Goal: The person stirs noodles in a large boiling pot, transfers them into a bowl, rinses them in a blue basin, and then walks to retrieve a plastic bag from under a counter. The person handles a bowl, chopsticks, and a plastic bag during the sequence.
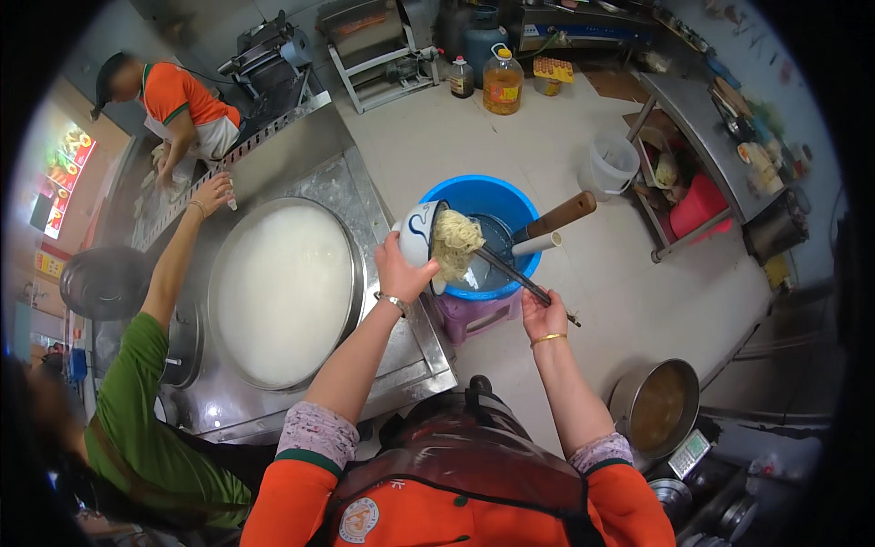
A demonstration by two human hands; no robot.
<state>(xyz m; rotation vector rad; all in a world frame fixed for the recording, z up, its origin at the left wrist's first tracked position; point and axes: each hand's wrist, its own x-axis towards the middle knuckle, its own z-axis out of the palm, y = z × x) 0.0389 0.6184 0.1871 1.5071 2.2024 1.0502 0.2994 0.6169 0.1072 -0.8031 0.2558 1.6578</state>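
Note:
My left hand [403, 270] grips a white bowl [414, 236] with a blue pattern, tilted on its side with its mouth to the right. Noodles [456, 239] bulge at the bowl's mouth. Dark chopsticks [513, 273] in my right hand [545, 313] reach to the noodles. Below them a blue plastic basin [485, 186] stands on a pink plastic stool [478, 318]; it holds liquid, a strainer with a wooden handle [557, 215] and a pale-handled utensil [536, 244]. Left of my left arm is a large round pot of whitish, cloudy liquid [280, 294].
A person in green [150, 431] reaches past the pot from the left. Another person [181, 102] works behind a metal partition. A metal pot of brown liquid [660, 407] is at lower right. A white bucket [608, 164] stands near a steel table [711, 137]; an oil jug [502, 82] is farther back.

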